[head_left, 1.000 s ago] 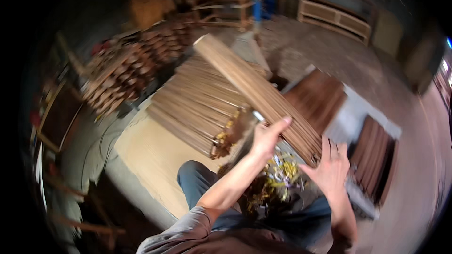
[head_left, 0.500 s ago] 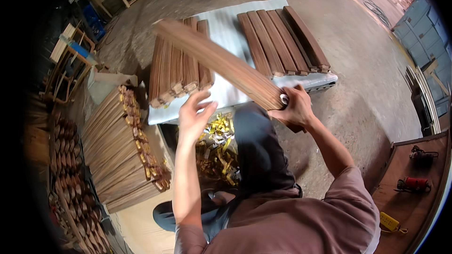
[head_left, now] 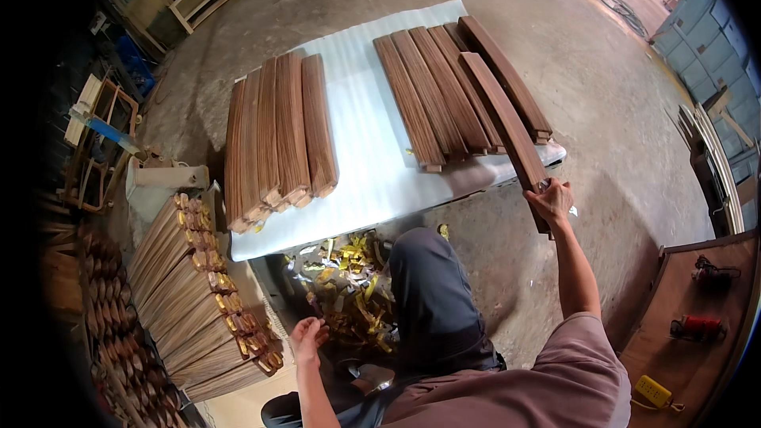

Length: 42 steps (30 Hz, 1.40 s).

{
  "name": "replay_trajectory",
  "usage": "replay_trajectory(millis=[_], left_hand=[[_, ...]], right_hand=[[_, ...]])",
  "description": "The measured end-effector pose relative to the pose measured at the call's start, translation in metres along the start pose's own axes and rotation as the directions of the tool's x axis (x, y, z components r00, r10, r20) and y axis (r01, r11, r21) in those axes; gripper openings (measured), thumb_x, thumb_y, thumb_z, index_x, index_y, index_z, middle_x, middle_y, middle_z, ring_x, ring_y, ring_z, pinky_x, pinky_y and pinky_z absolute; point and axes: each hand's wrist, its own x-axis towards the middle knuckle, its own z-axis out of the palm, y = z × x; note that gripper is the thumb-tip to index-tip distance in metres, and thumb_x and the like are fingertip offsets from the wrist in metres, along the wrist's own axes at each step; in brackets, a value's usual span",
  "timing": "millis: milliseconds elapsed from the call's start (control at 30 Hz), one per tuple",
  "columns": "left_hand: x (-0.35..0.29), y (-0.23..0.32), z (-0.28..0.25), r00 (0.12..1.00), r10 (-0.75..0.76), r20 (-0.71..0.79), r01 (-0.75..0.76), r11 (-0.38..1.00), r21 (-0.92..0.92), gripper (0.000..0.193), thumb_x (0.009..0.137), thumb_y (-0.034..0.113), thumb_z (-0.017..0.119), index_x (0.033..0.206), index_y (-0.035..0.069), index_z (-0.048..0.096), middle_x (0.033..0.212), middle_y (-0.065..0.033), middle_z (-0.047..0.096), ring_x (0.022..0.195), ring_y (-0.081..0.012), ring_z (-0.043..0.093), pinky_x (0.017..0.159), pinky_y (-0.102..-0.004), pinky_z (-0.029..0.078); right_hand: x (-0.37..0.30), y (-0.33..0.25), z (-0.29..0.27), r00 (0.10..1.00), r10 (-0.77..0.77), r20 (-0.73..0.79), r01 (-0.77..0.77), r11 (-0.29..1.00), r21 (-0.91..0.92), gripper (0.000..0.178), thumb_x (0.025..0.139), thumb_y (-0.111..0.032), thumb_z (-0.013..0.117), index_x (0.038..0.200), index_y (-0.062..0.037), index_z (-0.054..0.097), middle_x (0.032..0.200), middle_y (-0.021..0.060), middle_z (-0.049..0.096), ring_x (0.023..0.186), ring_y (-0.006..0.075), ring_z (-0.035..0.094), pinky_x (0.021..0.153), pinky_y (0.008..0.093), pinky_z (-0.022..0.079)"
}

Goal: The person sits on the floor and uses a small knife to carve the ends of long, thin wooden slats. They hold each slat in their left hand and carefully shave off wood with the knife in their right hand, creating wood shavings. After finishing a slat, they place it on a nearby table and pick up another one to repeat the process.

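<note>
My right hand (head_left: 551, 200) is closed around the near end of a dark wooden slat (head_left: 507, 119). The slat's far end lies over the right-hand group of slats (head_left: 428, 99) on the white-covered table, while its near end juts past the table edge. A small whitish scrap shows beside my right fingers. My left hand (head_left: 307, 341) hangs low by my knee with loosely curled fingers and nothing visible in it. Below it and to its right are yellow and silvery tape scraps (head_left: 361, 269). Another group of slats (head_left: 273, 135) lies on the table's left side.
To the left sits a big stack of slats (head_left: 174, 301) with yellow-wrapped ends, beside darker stacked wood pieces (head_left: 119, 293). A brown bench (head_left: 674, 372) at the lower right carries a red tool (head_left: 697, 328) and a yellow power strip (head_left: 652, 391). My bent knee (head_left: 432, 269) is close to the table.
The slat in my right hand has swung from a slant across the table to the right, onto the right-hand group. My left hand has dropped down toward my lap.
</note>
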Motion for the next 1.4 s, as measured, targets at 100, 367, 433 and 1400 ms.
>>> replay_trajectory(millis=[100,367,433,1400], left_hand=[[0.014,-0.03,-0.005,0.998,0.0,-0.055,0.009,0.987,0.161,0.024,0.09,0.01,0.072,0.111,0.001,0.064,0.095,-0.0075,0.071,0.081,-0.0149,0.07,0.066,-0.0244,0.055],[0.02,-0.049,0.012,0.996,0.089,0.006,-0.073,0.779,0.622,0.038,0.083,0.009,0.077,0.117,-0.003,0.065,0.102,-0.0131,0.074,0.09,-0.0187,0.072,0.081,-0.0307,0.057],[0.017,-0.04,0.017,0.992,0.112,0.052,-0.112,0.633,0.766,0.041,0.081,0.011,0.078,0.117,-0.002,0.065,0.102,-0.0138,0.074,0.09,-0.0193,0.073,0.081,-0.0321,0.058],[-0.102,-0.032,-0.304,0.547,-0.066,-0.835,-0.194,0.96,-0.203,0.021,0.09,0.015,0.071,0.107,0.003,0.069,0.102,-0.0088,0.069,0.089,-0.0217,0.069,0.079,-0.0356,0.059]], right_hand=[[0.024,0.005,0.028,0.998,0.023,-0.053,-0.024,1.0,-0.017,0.056,0.062,-0.047,0.082,0.092,-0.001,0.068,0.088,0.0166,0.072,0.099,0.0377,0.06,0.082,0.0458,0.053],[0.127,-0.036,0.075,0.988,0.003,-0.156,-0.009,0.999,-0.039,0.054,0.067,-0.047,0.078,0.099,-0.0046,0.07,0.093,0.0198,0.073,0.098,0.0376,0.065,0.093,0.0452,0.048],[0.164,-0.036,0.085,0.988,0.003,-0.151,-0.015,0.997,-0.075,0.055,0.068,-0.049,0.079,0.099,-0.0044,0.07,0.093,0.02,0.074,0.101,0.0381,0.065,0.094,0.0448,0.048],[-0.184,-0.378,0.002,-0.13,-0.914,0.385,0.97,-0.037,0.239,0.008,0.089,-0.011,0.066,0.093,-0.0046,0.064,0.075,0.0211,0.068,0.073,0.0428,0.067,0.066,0.0521,0.051]])
